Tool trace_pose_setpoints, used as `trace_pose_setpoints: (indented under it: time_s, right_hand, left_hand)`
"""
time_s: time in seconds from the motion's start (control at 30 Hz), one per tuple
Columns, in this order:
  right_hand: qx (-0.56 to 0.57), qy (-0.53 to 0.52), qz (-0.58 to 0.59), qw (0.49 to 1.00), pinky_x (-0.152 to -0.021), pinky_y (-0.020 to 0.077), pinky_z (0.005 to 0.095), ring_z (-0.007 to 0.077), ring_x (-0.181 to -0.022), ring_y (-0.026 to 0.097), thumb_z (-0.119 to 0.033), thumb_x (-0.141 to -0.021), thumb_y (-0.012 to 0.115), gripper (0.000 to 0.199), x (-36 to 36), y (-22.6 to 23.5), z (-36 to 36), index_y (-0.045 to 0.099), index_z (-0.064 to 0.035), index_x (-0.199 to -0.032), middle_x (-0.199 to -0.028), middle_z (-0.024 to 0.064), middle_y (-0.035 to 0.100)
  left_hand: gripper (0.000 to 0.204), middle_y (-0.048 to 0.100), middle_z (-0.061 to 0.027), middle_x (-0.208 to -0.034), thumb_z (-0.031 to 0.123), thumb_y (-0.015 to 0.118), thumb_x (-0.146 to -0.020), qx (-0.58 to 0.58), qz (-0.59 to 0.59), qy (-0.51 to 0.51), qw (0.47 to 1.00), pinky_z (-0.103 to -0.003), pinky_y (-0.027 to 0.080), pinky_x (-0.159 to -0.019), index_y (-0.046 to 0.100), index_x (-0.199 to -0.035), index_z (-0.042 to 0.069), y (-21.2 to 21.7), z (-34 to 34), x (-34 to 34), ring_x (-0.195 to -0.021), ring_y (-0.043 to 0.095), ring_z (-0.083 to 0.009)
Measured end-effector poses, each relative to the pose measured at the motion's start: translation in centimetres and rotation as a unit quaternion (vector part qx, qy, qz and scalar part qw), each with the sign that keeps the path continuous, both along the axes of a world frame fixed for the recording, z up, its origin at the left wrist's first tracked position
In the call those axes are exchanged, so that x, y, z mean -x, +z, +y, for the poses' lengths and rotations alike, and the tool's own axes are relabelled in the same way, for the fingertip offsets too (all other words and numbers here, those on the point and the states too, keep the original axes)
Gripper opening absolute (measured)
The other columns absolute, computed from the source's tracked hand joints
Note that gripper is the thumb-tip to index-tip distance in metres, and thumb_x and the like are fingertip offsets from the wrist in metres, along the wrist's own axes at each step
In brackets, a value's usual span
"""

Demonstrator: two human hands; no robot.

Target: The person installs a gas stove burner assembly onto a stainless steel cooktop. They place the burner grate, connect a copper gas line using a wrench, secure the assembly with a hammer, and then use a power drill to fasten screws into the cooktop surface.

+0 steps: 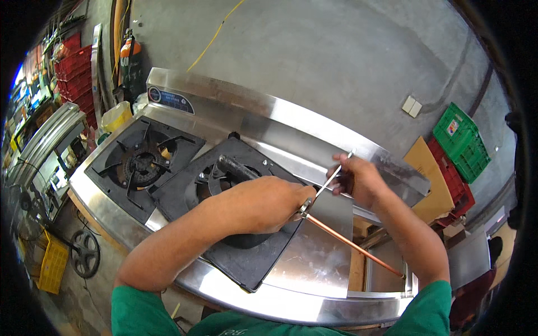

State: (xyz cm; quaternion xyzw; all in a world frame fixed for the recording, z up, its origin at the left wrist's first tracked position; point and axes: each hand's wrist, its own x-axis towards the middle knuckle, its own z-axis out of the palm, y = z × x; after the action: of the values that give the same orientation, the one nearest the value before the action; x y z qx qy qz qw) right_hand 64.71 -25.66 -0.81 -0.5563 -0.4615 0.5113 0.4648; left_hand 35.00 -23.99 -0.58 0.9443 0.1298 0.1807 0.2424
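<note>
Left hand [278, 203] grips a metal tool [305, 208]; right hand [360, 176] (half-curled, hold unclear) touches a slender rod [326, 185].

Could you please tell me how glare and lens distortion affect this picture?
In the head view, glare whitens parts of the stove's steel front edge; in the head view, the fisheye lens bows that edge and leaves a black rim; in the head view, the copper pipe stays easy to make out, with a shiny highlight.
</note>
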Motion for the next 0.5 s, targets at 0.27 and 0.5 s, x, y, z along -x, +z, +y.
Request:
trace_pose_setpoints:
  time_s: [0.27, 0.5]
  right_hand:
    - [-0.226, 0.035, -0.022, 0.973, -0.054, 0.0565, 0.0363, 0.0252, -0.065, 0.067, -0.03, -0.104, 0.05, 0.036, 6.7, 8.0, -5.3, 0.035, -0.0073, -0.128, -0.091, 0.015, 0.062]
    - [-0.403, 0.312, -0.368, 0.778, -0.057, 0.0543, 0.0349, 0.0264, -0.071, 0.066, -0.018, -0.092, 0.063, 0.015, 9.7, 5.3, -10.1, 0.061, -0.0089, -0.104, -0.091, 0.0099, 0.062]
  left_hand:
    - [0.016, 0.066, -0.0175, -0.089, 0.017, 0.065, -0.091, -0.033, -0.001, 0.02, 0.999, -0.051, 0.051, -0.075, 0.055, -0.098, 0.007, -0.2, 0.6, 0.5, -0.087, 0.066, -0.0428]
    - [0.017, 0.065, -0.018, -0.085, 0.019, 0.066, -0.091, -0.028, -0.029, 0.013, 0.999, -0.052, 0.05, -0.073, 0.054, -0.098, 0.008, -0.4, 0.6, 0.7, -0.086, 0.065, -0.0435]
